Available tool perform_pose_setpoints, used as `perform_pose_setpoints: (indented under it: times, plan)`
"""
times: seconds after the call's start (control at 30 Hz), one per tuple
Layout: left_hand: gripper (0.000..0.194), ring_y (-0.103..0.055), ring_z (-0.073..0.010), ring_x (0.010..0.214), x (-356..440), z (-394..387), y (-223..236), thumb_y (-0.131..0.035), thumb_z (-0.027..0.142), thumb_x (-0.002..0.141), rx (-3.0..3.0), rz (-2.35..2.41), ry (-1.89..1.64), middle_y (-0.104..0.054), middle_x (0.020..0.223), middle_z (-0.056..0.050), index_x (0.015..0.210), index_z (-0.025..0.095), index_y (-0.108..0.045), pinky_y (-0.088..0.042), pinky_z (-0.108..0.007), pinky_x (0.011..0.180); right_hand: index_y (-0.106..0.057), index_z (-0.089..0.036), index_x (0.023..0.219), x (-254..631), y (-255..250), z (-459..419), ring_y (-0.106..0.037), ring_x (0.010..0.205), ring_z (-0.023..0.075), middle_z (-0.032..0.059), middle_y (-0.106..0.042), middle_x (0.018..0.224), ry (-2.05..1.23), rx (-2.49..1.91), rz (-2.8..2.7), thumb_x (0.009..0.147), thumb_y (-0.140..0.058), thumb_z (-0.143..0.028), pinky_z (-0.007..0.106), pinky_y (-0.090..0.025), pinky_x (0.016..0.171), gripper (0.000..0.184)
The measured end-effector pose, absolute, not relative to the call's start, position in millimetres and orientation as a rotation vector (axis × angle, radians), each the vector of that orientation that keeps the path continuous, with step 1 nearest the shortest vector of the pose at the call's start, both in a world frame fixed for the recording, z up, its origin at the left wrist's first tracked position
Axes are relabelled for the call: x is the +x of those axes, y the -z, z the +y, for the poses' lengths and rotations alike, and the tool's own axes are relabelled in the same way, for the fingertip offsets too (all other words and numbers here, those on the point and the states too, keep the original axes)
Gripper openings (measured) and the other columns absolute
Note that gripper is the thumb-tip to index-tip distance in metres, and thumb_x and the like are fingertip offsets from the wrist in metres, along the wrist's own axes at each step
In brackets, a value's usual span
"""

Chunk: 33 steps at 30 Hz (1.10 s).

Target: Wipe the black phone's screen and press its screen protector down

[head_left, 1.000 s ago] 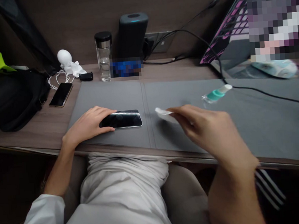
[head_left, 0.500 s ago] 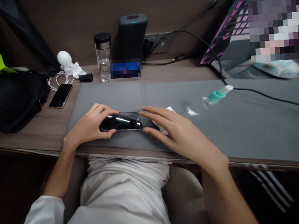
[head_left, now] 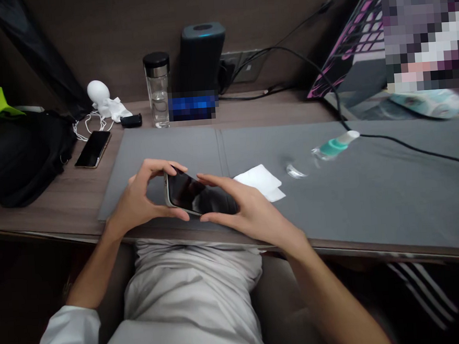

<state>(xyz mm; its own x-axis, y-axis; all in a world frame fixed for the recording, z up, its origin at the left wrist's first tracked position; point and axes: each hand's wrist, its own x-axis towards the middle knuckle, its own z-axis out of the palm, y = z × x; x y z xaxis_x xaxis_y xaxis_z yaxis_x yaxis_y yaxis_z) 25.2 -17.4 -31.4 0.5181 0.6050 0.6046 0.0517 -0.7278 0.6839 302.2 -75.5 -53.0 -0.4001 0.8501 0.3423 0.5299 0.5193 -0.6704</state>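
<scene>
A smartphone [head_left: 199,194] with a dark, glossy screen is held sideways between my two hands, tilted above the grey desk mat [head_left: 357,199]. My left hand [head_left: 140,196] grips its left part, fingers on the far edge and thumb at the near edge. Around the right part my right hand [head_left: 251,207] closes the same way, covering that end of the phone. Just beyond my right hand lies a folded white tissue [head_left: 259,180] on the mat. Farther right are a small clear curved piece [head_left: 295,171] and a spray bottle [head_left: 333,146] with green liquid, lying on its side.
At the back stand a glass bottle [head_left: 158,93] and a dark speaker-like box [head_left: 204,58]. A second phone [head_left: 93,149] lies left of the mat, near a black bag [head_left: 19,150]. A black cable [head_left: 416,147] crosses the right side, by a patterned mouse-shaped object [head_left: 429,104].
My right hand has moved left and taken hold of the phone's right end. The phone is now raised and tilted, and the white tissue shows more fully.
</scene>
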Motion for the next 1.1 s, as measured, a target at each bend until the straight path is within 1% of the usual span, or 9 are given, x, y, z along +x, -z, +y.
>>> perform_pose_setpoints:
  times: [0.07,0.13,0.23,0.37,0.43,0.63,0.73,0.83,1.1]
  plan:
    - [0.085,-0.076,-0.0282,0.129,36,-18,39,-0.098,0.063,0.076,2.063,0.444,-1.318,-0.077,0.139,-0.011,0.144,0.031,-0.058,-0.061,-0.042,0.109,-0.052,-0.030,0.163,290,58,-78,-0.072,0.140,0.0326,0.0117,-0.072,0.156,-0.659,-1.074,-2.015,0.097,-0.085,-0.050,0.053,-0.060,0.118,0.077]
    - [0.085,-0.075,-0.0290,0.133,46,-19,46,-0.085,0.070,0.088,2.032,0.461,-1.394,-0.075,0.146,-0.013,0.156,0.032,-0.053,-0.062,-0.042,0.107,-0.049,-0.031,0.165,280,62,-79,-0.071,0.141,0.0309,0.0111,-0.070,0.158,-0.695,-1.061,-1.943,0.098,-0.085,-0.046,0.053,-0.059,0.119,0.077]
    - [0.081,-0.069,-0.0311,0.143,54,-20,52,-0.077,0.070,0.097,2.055,0.464,-1.426,-0.069,0.155,-0.014,0.164,0.033,-0.050,-0.060,-0.046,0.113,-0.049,-0.031,0.165,274,60,-80,-0.069,0.143,0.0296,0.0111,-0.068,0.161,-0.698,-1.064,-1.926,0.101,-0.082,-0.041,0.053,-0.058,0.120,0.073]
    - [0.086,-0.071,-0.0300,0.139,57,-27,50,-0.084,0.064,0.093,2.079,0.353,-1.394,-0.066,0.158,-0.013,0.167,0.036,-0.049,-0.061,-0.047,0.115,-0.055,-0.031,0.163,279,41,-95,-0.062,0.152,0.0280,0.0109,-0.065,0.164,-0.518,-0.944,-1.942,0.109,-0.071,-0.034,0.051,-0.055,0.125,0.056]
    - [0.090,-0.069,-0.0312,0.142,59,-34,45,-0.089,0.061,0.090,2.157,0.317,-1.403,-0.068,0.155,-0.013,0.167,0.036,-0.050,-0.061,-0.048,0.116,-0.059,-0.032,0.161,279,28,-110,-0.064,0.151,0.0267,0.0094,-0.067,0.162,-0.392,-0.881,-1.865,0.109,-0.068,-0.026,0.049,-0.056,0.125,0.053]
    - [0.082,-0.069,-0.0307,0.140,65,-51,30,-0.085,0.057,0.096,2.305,0.316,-1.437,-0.069,0.152,-0.015,0.167,0.032,-0.052,-0.060,-0.050,0.117,-0.045,-0.026,0.174,270,8,-145,-0.060,0.154,0.0279,0.0120,-0.059,0.169,-0.183,-0.927,-1.923,0.102,-0.067,-0.006,0.043,-0.060,0.121,0.078]
    - [0.082,-0.069,-0.0311,0.141,64,-52,29,-0.085,0.057,0.095,2.297,0.338,-1.429,-0.069,0.152,-0.015,0.166,0.033,-0.051,-0.060,-0.050,0.116,-0.046,-0.028,0.173,268,11,-145,-0.064,0.150,0.0276,0.0089,-0.056,0.170,-0.213,-0.902,-1.904,0.100,-0.066,-0.002,0.041,-0.065,0.115,0.080]
    - [0.086,-0.070,-0.0318,0.140,63,-51,31,-0.089,0.056,0.092,2.306,0.341,-1.411,-0.069,0.153,-0.014,0.166,0.035,-0.051,-0.060,-0.050,0.116,-0.050,-0.031,0.170,270,13,-142,-0.070,0.143,0.0261,0.0043,-0.059,0.167,-0.249,-0.867,-1.853,0.099,-0.066,0.001,0.039,-0.069,0.109,0.080]
    - [0.084,-0.071,-0.0307,0.138,63,-53,29,-0.087,0.059,0.093,2.338,0.372,-1.391,-0.069,0.151,-0.012,0.164,0.036,-0.051,-0.062,-0.050,0.115,-0.050,-0.036,0.170,275,8,-144,-0.071,0.141,0.0275,-0.0002,-0.060,0.164,-0.299,-0.867,-1.862,0.098,-0.068,0.002,0.040,-0.068,0.112,0.083]
